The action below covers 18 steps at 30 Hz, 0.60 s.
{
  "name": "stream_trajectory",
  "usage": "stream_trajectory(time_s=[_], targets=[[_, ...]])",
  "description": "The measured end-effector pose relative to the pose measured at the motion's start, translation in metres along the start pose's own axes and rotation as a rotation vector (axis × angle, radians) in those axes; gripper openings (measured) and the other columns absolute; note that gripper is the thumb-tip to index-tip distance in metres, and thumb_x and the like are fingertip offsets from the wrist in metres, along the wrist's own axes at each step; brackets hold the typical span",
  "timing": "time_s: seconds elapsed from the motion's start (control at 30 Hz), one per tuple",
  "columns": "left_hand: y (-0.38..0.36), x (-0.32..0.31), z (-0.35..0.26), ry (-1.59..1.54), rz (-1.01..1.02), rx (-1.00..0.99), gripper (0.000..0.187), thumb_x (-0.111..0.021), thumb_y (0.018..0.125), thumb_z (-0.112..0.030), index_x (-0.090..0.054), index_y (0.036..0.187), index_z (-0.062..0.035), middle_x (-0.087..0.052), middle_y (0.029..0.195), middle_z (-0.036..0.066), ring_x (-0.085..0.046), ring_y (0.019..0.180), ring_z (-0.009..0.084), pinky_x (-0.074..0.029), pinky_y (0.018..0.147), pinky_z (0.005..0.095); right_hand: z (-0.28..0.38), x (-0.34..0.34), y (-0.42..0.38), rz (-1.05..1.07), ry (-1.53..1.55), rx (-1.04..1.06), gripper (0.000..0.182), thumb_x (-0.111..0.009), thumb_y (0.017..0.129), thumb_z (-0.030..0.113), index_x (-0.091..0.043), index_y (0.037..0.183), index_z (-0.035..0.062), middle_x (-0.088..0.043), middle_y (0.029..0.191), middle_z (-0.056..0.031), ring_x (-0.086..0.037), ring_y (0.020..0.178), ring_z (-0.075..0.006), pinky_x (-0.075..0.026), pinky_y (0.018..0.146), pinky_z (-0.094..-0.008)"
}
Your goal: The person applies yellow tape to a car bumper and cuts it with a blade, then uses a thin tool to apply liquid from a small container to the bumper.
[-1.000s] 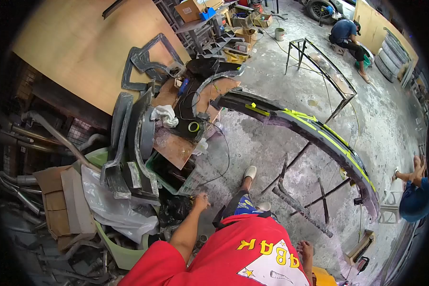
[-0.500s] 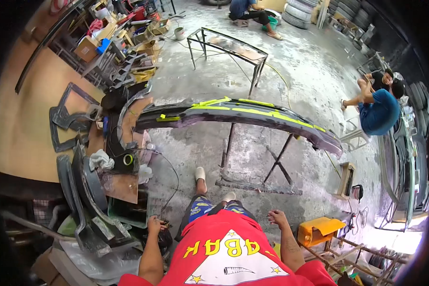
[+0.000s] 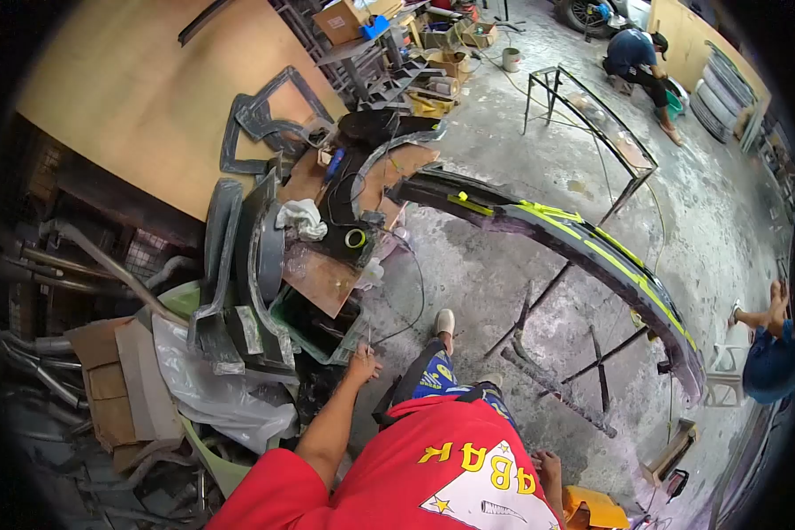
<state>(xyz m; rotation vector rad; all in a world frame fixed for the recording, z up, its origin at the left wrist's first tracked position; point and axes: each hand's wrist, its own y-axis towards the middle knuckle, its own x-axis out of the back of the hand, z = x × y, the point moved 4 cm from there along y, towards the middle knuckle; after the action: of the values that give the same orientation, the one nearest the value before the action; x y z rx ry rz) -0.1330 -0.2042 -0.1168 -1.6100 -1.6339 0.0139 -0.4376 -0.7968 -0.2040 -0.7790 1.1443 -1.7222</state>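
Half curling left hand (image 3: 362, 362) near crate (image 3: 337, 351), loosely bending right hand (image 3: 548, 466) near yellow box (image 3: 599, 507). Can't tell about holding anything.

Yellow letters (image 3: 471, 456), legible as "ABAK", are being displayed upside down on the front of the red shirt (image 3: 327, 495). Beside the letters, a white triangle (image 3: 468, 499) is being shown with yellow stars (image 3: 442, 504) in its corners and a dark line drawing (image 3: 503, 511). Small print is being carried on the upper cardboard box (image 3: 337, 22); its wording is not being resolved.
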Motion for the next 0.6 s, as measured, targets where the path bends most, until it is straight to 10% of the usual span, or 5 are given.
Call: stream_trajectory(time_s=[0.33, 0.6], targets=[[0.012, 0.049, 0.083, -0.155, -0.136, 0.234, 0.011, -0.042, 0.095, -0.005, -0.040, 0.105, -0.0036, -0.068, 0.074, 0.015, -0.063, 0.046, 0.0234, -0.050, 0.041, 0.0344, 0.093, -0.084, -0.019, 0.071, -0.157, 0.066, 0.033, -0.066, 0.090, 0.029, -0.062, 0.112, 0.0043, -0.070, 0.101, -0.0094, -0.067, 0.072, -0.0187, -0.055, 0.058, -0.0343], [0.153, 0.142, 0.096, 0.062, -0.401, -0.233, 0.012, -0.052, 0.089, -0.012, -0.050, 0.087, -0.0005, -0.063, 0.072, 0.017, -0.064, 0.066, 0.0304, -0.051, 0.063, 0.0425, 0.113, -0.216, -0.020, 0.194, -0.488, -0.152, 0.050, -0.065, 0.091, 0.033, -0.055, 0.131, 0.0040, -0.064, 0.118, -0.0112, -0.065, 0.092, -0.0257, -0.056, 0.075, -0.0375]])
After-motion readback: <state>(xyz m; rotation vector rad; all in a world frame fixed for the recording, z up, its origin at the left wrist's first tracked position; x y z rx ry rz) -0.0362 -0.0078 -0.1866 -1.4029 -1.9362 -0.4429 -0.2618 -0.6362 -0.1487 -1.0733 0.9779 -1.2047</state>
